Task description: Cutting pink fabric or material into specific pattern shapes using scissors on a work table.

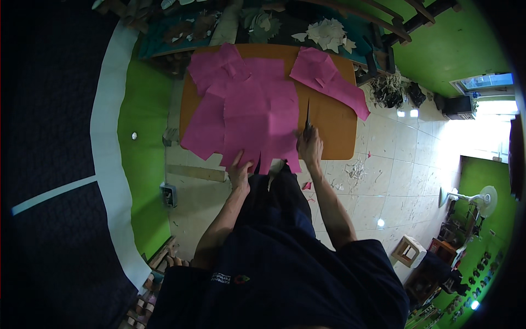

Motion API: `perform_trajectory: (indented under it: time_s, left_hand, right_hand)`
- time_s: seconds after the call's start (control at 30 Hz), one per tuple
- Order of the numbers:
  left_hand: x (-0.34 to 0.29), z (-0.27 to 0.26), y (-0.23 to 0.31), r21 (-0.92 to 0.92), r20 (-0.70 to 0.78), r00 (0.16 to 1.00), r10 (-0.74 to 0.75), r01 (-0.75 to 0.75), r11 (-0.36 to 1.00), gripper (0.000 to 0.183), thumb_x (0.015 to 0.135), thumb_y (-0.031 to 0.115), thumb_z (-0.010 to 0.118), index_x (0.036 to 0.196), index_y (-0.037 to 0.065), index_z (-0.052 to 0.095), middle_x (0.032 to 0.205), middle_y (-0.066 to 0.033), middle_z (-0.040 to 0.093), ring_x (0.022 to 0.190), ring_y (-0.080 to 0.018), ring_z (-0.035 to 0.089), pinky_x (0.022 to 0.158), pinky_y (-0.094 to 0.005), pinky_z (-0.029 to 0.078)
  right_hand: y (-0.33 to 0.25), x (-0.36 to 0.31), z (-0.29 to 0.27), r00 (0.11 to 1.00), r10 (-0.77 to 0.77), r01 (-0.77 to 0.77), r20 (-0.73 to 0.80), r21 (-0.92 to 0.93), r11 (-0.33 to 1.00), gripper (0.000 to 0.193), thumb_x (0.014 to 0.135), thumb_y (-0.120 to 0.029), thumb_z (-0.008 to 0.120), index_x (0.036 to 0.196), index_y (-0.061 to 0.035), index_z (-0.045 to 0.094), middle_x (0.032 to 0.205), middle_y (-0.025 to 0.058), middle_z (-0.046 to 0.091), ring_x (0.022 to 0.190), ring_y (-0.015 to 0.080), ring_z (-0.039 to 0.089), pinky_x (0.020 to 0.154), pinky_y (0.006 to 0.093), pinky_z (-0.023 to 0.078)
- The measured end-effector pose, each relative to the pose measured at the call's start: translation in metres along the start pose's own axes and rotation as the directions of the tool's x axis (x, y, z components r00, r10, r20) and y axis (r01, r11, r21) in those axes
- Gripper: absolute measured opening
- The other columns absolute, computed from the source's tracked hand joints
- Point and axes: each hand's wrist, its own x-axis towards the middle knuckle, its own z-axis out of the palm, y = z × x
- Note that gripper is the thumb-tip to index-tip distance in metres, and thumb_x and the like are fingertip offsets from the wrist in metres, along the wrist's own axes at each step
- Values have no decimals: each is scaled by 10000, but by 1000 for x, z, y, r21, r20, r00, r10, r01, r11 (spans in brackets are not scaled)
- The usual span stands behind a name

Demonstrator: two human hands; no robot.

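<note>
Pink sheet material (249, 118), in overlapping pieces with cut edges and fold lines, covers much of an orange-brown table (335, 129). Its near edge, cut into strips and notches, hangs past the table toward my lap. My left hand (240, 174) grips that near edge at the left, fingers on top; what lies under the sheet is hidden. My right hand (310, 147) is closed round dark scissors (308, 118), whose blades point away from me, just right of the sheet. A separate pink piece (329, 79) lies at the table's far right.
Beyond the table, a teal surface holds pale cut pieces (327, 34) and scraps. Offcuts (357, 171) litter the tiled floor at right, with a heap of shreds (388, 90) farther back. A white stool (409, 251) and a fan (486, 200) stand at right. A green wall (148, 137) rises at left.
</note>
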Motion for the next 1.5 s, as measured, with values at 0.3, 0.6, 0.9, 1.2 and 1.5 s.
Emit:
perform_trajectory:
  time_s: [0.3,0.6,0.9,1.2,1.5]
  left_hand:
    - [3,-30,-3,84,122,987,106,-116,990,647,751,-78,682,1382,18,573,1183,-89,625,964,-165,624,890,-286,511]
    - [-3,-35,47,239,351,891,289,-383,892,573,818,-46,624,1386,14,571,1263,-119,628,1096,-155,610,985,-268,471]
    - [74,15,34,448,464,883,70,-302,842,515,868,-6,620,1380,12,570,1276,-145,626,1093,-174,623,1003,-313,489]
    - [64,34,25,366,346,938,27,-162,916,612,806,71,768,1385,61,571,918,-89,730,830,-147,688,775,-268,522]
    - [51,29,33,300,330,943,-45,-59,952,641,786,26,757,1396,74,564,922,-78,732,814,-139,699,738,-240,518]
  right_hand:
    - [9,103,41,963,179,-187,-200,-20,982,343,840,-324,718,960,-39,569,918,162,695,881,375,685,741,464,519]
    - [-3,47,-3,993,114,-85,-35,466,881,274,886,-263,664,909,-6,571,710,92,611,585,152,596,545,315,479]
    - [87,-66,-74,916,129,2,-381,325,946,191,955,-177,647,918,0,583,656,28,562,510,73,520,460,253,403]
    - [14,-141,-38,736,182,-458,652,281,844,662,924,-592,615,1029,61,647,677,35,541,588,119,559,538,278,476]
    - [15,-114,14,569,25,-563,822,367,740,802,977,-705,364,1017,57,613,650,53,505,551,148,545,568,305,542]
